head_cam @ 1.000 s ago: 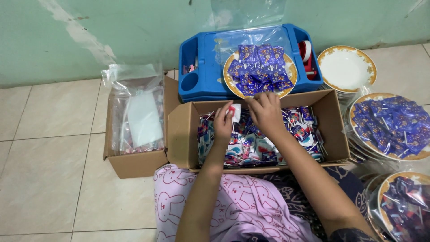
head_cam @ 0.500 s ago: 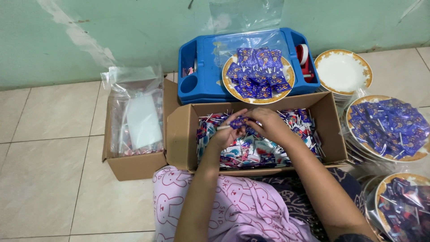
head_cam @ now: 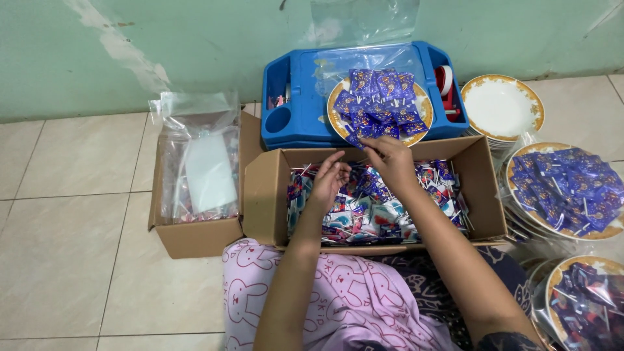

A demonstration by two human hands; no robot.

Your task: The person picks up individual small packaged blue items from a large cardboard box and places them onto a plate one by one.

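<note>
**Both hands in the box of wrapped lollipops**

The wrapped lollipops point(head_cam: 377, 205) fill a brown cardboard box point(head_cam: 266, 201) that sits on the tiled floor just in front of the person's lap. The left hand point(head_cam: 330, 179) hovers over the pile near the box's left half, its fingers loosely spread and curled; whether it grips a lollipop I cannot tell. The right hand point(head_cam: 390, 159) is at the far edge of the box, its fingers pinched together around a small blue-wrapped piece near the box's back wall.

Just behind the box stands a blue plastic tray point(head_cam: 292, 110), and on it a gold-rimmed plate point(head_cam: 421, 104) heaped with purple-blue wrapped sweets. To the left, touching the main box, is a second cardboard box point(head_cam: 195, 237) holding clear plastic bags point(head_cam: 198, 156). To the right are more gold-rimmed plates: an empty white one point(head_cam: 500, 107) on a stack, and two more loaded with purple sweets under clear wrap point(head_cam: 562, 188). The person's pink patterned clothing point(head_cam: 338, 299) shows at the bottom.
</note>
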